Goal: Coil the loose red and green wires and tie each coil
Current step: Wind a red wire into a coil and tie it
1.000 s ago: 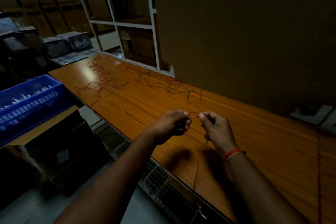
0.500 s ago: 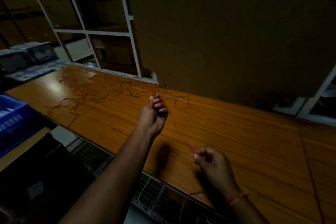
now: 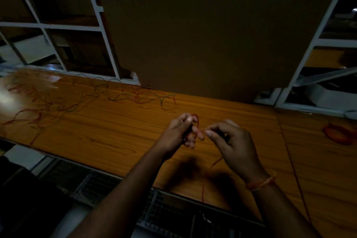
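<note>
A thin red wire stretches between my two hands over the wooden bench. My left hand has a loop of it around its fingers, with the loop showing above the fingertips. My right hand pinches the same wire between thumb and forefinger, close beside the left hand. The wire's tail drops below my right hand and over the bench's front edge. A tangle of loose red and green wires lies on the bench to the far left. A finished red coil lies at the right.
The wooden bench runs from left to right. A large brown board stands upright behind it, flanked by white shelf frames. A metal mesh rack sits below the bench's front edge. The scene is dim.
My left hand has come back from the far wire tangle toward my right hand, and both now meet near the bench middle. The view has swung right, bringing the red coil into sight.
</note>
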Available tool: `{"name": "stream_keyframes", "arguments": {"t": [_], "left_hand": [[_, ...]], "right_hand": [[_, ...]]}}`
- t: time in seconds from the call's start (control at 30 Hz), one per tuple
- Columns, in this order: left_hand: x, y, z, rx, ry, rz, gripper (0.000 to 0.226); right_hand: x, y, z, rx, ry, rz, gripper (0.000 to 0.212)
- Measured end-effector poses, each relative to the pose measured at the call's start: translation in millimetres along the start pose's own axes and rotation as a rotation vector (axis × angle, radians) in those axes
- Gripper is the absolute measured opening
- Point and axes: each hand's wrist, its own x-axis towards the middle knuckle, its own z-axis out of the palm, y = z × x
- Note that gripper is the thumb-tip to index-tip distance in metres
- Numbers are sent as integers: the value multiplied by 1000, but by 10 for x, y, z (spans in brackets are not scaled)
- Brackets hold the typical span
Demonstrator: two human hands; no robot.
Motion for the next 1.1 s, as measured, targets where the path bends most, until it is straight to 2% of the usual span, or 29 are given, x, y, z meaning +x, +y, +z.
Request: {"name": "stream_keyframes", "arguments": {"t": [0.23, 0.33, 0.47, 0.6, 0.7, 0.87, 1.0, 1.1], "left_hand": [[-25, 58, 474, -132, -59, -31, 25], [-29, 89, 703, -169, -62, -39, 26], [2, 131, 1030, -204, -56, -45, 31], [21, 130, 1320, -228, -117, -48, 33], [41, 141, 1512, -266, -144, -19, 33], [156, 265, 1799, -319, -185, 1, 35], [331, 458, 1927, -395, -267, -9, 42], [470, 572, 1974, -596, -300, -91, 35]], "right_hand": [[34, 63, -399, 23, 51, 30, 10], [27, 198, -555, 49, 50, 122, 8], [-34, 371, -820, 217, -74, 277, 4], [-106, 514, -1093, 330, -139, 296, 15], [-150, 610, -1195, 523, -189, 431, 21], [-80, 703, -1345, 816, -105, 495, 17], [91, 685, -1547, 817, -35, 457, 17], [234, 644, -1681, 768, 56, 405, 18]]}}
